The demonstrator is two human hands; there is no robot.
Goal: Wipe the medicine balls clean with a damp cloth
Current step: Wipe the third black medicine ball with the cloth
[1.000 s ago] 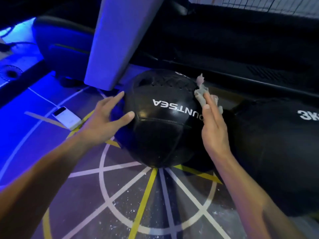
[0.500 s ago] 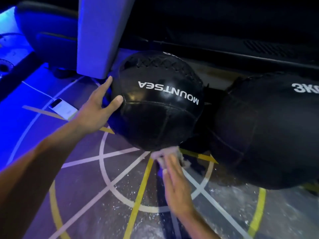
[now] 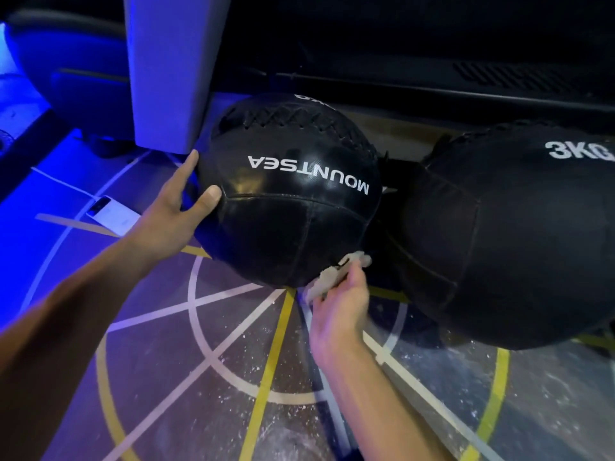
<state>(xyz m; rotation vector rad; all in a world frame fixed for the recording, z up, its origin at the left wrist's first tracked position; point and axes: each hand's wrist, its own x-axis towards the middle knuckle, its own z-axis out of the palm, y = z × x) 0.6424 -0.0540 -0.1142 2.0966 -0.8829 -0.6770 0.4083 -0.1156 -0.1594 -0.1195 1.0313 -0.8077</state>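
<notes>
MOUNTSEA medicine ball (image 3: pixel 289 194) sits on the painted gym floor (image 3: pixel 199 377), just in front of the white pillar (image 3: pixel 173 68) and touching the 3KG medicine ball (image 3: pixel 506 234) on its right.

Left hand (image 3: pixel 173 207): fingers straight and spread, flat against the ball's left flank, thumb on the horizontal seam. Bracing, not gripping. Right hand (image 3: pixel 342 304): fingers closed around a pale crumpled cloth (image 3: pixel 336 274), pressed to the ball's lower right, near the gap between the two balls.

Handling, my read:
- Soft-shell stitched panels, glossy faux leather. Shell should give a bit under pressure, so rub firmly; it won't crack.
- Heavy enough to stay put under light strokes, but it's round on a smooth floor and will roll away from a hard push. Hence the brace on the opposite side.
- Damp surface will get slick. Palm-flat hold beats fingertips. To turn it, cup both flanks and roll it rather than lift.
- Laced seam across the top will snag cloth and trap grime; work along the lacing.
- Underside and the contact patch against the 3KG ball are unreachable as it sits; needs rotating or pulling clear.

Phone (image 3: pixel 113 214) lies on the floor left of the ball, behind the left wrist. Keep drips off it.
</notes>
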